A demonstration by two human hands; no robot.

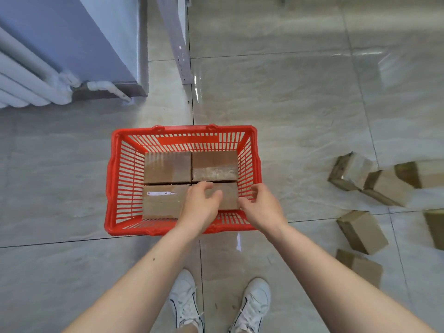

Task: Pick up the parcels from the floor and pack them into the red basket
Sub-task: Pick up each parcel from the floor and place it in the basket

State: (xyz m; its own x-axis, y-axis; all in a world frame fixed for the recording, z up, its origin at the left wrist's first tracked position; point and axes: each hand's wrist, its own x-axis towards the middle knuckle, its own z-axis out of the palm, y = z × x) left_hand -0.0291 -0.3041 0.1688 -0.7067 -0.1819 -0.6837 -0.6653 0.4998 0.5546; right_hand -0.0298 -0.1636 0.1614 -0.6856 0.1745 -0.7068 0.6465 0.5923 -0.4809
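Note:
The red basket (182, 128) stands on the tiled floor in front of me. Inside it lie several brown parcels in two rows: far left (167, 167), far right (215, 165), near left (163, 200) with a white label, and near right (228, 197). My left hand (200, 207) rests on top of the near-right parcel with its fingers loosely spread. My right hand (260, 207) touches that parcel's right end, fingers apart. Several more parcels lie on the floor to the right, among them one (353, 170), another (386, 187) and a third (362, 231).
A white radiator (24, 75) and a blue-grey wall stand at the far left. A slanted metal post (177, 44) rises behind the basket. My white shoes (183, 299) are just behind the basket's near rim. Glossy tiled floor lies all around.

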